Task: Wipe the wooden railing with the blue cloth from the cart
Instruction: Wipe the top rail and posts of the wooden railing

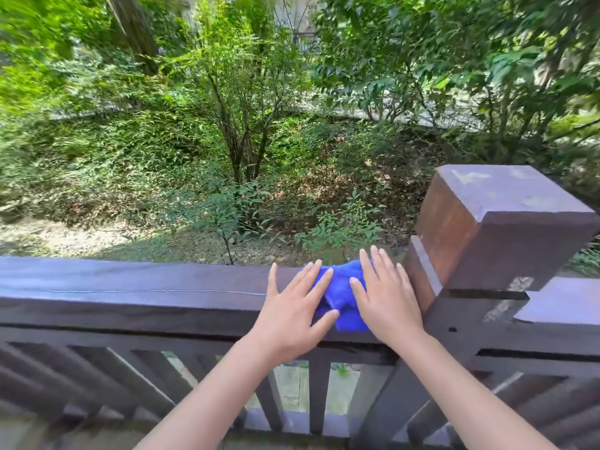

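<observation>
A dark brown wooden railing point(130, 293) runs across the view from the left edge to a square post. The blue cloth point(341, 287) lies bunched on the rail's top, just left of the post. My left hand point(292, 306) rests flat with spread fingers on the cloth's left part and on the rail. My right hand point(386, 297) presses flat on the cloth's right part, fingers pointing away from me. Both palms cover much of the cloth. No cart is in view.
A thick square wooden post point(496, 228) stands right beside my right hand, rising above the rail. Slanted and upright balusters point(318, 391) fill the space below the rail. Beyond the railing the ground drops to shrubs and trees point(246, 125).
</observation>
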The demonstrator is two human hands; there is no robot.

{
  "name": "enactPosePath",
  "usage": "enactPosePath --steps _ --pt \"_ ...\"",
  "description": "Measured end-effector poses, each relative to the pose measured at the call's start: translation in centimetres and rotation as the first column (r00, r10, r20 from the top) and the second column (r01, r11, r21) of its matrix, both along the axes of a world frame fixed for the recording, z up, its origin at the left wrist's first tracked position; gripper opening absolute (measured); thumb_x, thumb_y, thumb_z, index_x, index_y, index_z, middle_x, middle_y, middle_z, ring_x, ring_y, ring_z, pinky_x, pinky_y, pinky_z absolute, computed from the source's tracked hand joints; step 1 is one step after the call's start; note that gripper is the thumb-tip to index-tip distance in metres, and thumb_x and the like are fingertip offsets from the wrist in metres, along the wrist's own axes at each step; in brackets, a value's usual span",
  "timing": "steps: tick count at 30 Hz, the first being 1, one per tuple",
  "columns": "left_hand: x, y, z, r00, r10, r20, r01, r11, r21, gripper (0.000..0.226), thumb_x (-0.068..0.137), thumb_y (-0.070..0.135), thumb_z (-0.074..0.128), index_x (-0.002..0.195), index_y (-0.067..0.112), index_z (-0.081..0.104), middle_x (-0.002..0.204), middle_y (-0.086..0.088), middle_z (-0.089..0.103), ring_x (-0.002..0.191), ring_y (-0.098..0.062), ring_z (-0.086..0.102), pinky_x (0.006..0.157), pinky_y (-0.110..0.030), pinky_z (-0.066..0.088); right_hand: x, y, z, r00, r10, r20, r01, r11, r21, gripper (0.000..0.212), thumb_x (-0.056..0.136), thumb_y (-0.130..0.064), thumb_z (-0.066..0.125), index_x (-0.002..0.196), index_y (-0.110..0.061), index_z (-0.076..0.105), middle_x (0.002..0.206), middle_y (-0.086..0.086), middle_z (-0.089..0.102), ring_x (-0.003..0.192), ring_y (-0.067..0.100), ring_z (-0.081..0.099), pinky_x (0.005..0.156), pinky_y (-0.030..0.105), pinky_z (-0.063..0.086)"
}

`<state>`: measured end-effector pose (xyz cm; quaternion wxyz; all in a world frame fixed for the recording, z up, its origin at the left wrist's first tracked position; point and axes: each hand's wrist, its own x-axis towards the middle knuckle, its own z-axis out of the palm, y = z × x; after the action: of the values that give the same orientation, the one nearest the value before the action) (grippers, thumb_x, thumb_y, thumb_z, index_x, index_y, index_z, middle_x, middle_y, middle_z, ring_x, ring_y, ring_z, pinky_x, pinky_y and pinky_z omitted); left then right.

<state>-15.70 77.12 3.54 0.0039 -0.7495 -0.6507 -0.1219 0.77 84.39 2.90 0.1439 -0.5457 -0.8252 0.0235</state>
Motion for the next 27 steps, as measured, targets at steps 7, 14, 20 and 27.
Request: enactPosePath --steps 7,14,20,27 --pt "5.1 4.8 1.1 0.984 -0.034 0.176 0.041 0.998 -0.039 0.044 0.097 0.019 0.028 0.14 0.01 0.026 0.15 -0.008 0.032 0.139 -0.018 0.025 0.114 -0.039 0.017 0.2 0.1 0.0 0.999 0.045 -0.015 -0.046 0.995 -0.085 0.052 0.097 -0.029 0.024 0.145 -0.01 0.014 0.157 0.005 0.012 0.144 0.014 0.009 0.117 0.033 0.009" --pt "2.8 4.7 -0.2 0.991 -0.049 0.126 0.048 0.999 0.014 0.043 0.097 0.019 0.029 0.14 0.011 0.03 0.15 -0.005 0.033 0.139 -0.015 0.024 0.114 -0.034 0.016 -1.7 -0.4 -0.3 0.999 0.017 -0.038 -0.019 0.998 -0.053 0.054 0.096 -0.029 0.025 0.144 -0.008 0.017 0.156 0.008 0.016 0.144 0.015 0.012 0.117 0.031 0.009" --pt "-7.2 1.2 -0.2 0.983 0.063 0.173 -0.068 0.997 0.022 0.041 0.096 0.013 0.034 0.137 0.011 0.036 0.149 -0.005 0.035 0.139 -0.015 0.026 0.116 -0.035 0.018 -11.9 -3.3 0.2 0.984 0.098 -0.15 -0.109 0.992 -0.064 0.057 0.095 -0.03 0.027 0.143 -0.002 0.016 0.155 0.015 0.015 0.144 0.021 0.011 0.118 0.035 0.007" --pt "-12.2 -0.9 0.3 0.955 0.282 0.093 -0.274 0.958 -0.087 0.044 0.096 0.022 0.035 0.14 0.016 0.032 0.151 -0.003 0.03 0.141 -0.015 0.022 0.115 -0.04 0.014 -17.0 -4.1 0.7 0.961 0.235 -0.146 -0.26 0.948 -0.184 0.056 0.096 -0.029 0.024 0.144 -0.005 0.009 0.158 0.009 0.006 0.145 0.017 0.003 0.118 0.037 0.004"
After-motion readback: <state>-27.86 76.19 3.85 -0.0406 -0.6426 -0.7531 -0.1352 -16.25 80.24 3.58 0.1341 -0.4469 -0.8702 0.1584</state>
